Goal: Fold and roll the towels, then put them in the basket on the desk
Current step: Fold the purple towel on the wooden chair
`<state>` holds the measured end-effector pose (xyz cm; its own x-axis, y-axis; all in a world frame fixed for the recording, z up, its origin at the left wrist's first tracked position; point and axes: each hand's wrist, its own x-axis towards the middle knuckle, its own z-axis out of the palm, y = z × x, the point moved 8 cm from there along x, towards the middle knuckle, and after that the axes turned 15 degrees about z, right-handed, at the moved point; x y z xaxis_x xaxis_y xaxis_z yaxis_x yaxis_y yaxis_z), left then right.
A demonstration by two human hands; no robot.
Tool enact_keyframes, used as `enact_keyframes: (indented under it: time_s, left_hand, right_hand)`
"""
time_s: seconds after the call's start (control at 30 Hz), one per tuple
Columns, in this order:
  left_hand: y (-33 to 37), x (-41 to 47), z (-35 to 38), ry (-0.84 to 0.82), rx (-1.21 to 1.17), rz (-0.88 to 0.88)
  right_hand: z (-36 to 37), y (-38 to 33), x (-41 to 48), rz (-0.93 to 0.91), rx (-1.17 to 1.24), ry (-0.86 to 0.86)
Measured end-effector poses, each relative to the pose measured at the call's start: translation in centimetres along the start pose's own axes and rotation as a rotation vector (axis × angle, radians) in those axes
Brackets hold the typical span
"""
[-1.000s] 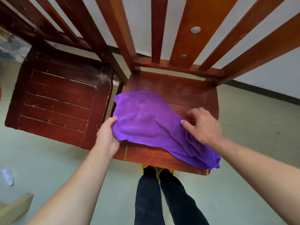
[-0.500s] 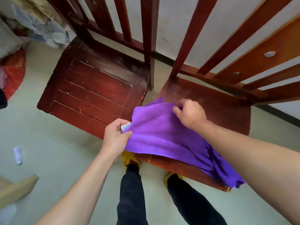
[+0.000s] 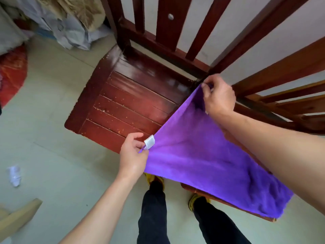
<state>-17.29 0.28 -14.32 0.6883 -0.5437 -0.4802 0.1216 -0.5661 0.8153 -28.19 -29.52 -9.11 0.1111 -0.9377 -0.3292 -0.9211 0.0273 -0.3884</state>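
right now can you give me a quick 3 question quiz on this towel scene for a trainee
1. True or false: the purple towel is already rolled.
2. Which hand pinches the corner with the white tag? A) left hand B) right hand
3. Fill in: the towel's far end drapes over the seat of a wooden ____.

Key: 1. false, it is held spread out by two corners. 2. A. 3. chair.

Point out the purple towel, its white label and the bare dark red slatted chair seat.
purple towel (image 3: 202, 155): head view, middle of the spread cloth.
white label (image 3: 149, 142): head view, centre of the tag at the left-hand corner.
dark red slatted chair seat (image 3: 126, 103): head view, middle slats.
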Motion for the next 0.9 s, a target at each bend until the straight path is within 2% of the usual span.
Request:
enact_keyframes:
  time_s: [0.2, 0.4, 0.57, 0.63, 0.73, 0.83, 0.9]
  left_hand:
    - [-0.4, 4.6, -7.4, 0.124, 0.177, 0.021]
    - [-3.8, 9.7, -13.6, 0.199, 0.357, -0.045]
    - [-5.8, 12.2, -16.4, 0.231, 0.458, -0.105]
    - [-5.2, 12.5, -16.7, 0.222, 0.53, -0.086]
    - [-1.7, 12.0, -15.3, 0.171, 0.748, 0.083]
    - [3.2, 10.7, -10.9, 0.047, 0.825, 0.317]
    - [5.0, 9.5, -7.2, -0.083, 0.776, 0.38]
  right_hand:
    - [4.8, -10.4, 0.8, -0.136, 0.11, -0.132]
    - [10.8, -18.5, 0.3, -0.282, -0.007, -0.187]
    - [16.1, -21.4, -0.5, -0.34, -0.069, -0.403]
    - [16.7, -20.6, -0.9, -0.342, -0.094, -0.457]
    - [14.0, -17.2, -1.6, -0.344, -0.091, -0.349]
    - [10.5, -9.0, -2.2, -0.187, -0.117, -0.291]
    - [8.2, -2.1, -3.0, -0.035, -0.157, -0.27]
